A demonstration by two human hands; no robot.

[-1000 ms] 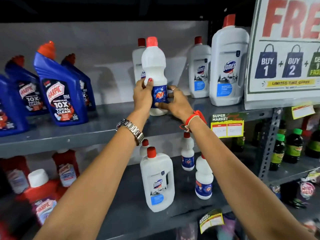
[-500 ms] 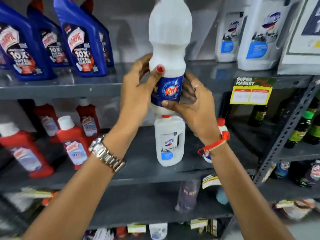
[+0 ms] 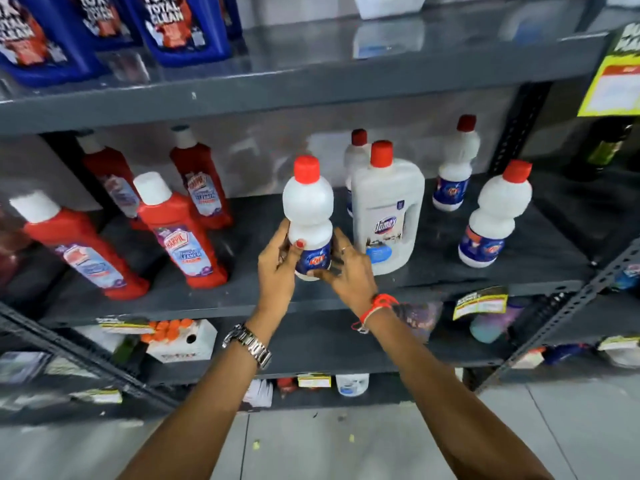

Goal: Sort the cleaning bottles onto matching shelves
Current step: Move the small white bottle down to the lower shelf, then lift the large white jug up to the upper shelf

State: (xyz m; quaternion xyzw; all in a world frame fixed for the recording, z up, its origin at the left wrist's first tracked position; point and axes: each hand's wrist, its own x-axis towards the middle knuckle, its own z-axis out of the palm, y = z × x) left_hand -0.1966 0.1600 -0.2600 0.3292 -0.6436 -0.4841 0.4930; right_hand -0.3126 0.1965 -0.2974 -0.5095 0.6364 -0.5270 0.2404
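**White bottle held over the middle shelf, ready to go down**

Head view: Both hands hold one white Rin bottle (image 3: 308, 220) near the middle of the frame. The left hand (image 3: 277, 268) wraps the bottle's low left side, with its thumb pressed on the blue label. The right hand (image 3: 346, 271) cups the low right side, with its fingers spread around the label. So both hands are closed on the same bottle, down near its bottom. The bottle stands up straight, red cap on top, and most of it sticks up above the hands.

The bottle is over the front part of the middle shelf (image 3: 433, 275). Its bottom looks very close to the shelf, but I cannot tell if it touches yet.

Just to its right stands a big flat Domex jug (image 3: 388, 216), close to the right hand's fingers. Farther right are two more Rin bottles (image 3: 495, 216) of the same kind, one near the front and one at the back. I think the held bottle belongs with them. Setting it down here looks easy, but the right hand could bump the jug.

On the left of the frame are red Harpic bottles (image 3: 183, 237), well apart from the hands. Blue bottles (image 3: 180, 26) sit on the shelf above, in the upper left.

The held bottle is smooth white plastic, round, with a pinched waist. It looks easy to grip. The shelf is dark grey metal, flat and a bit shiny.
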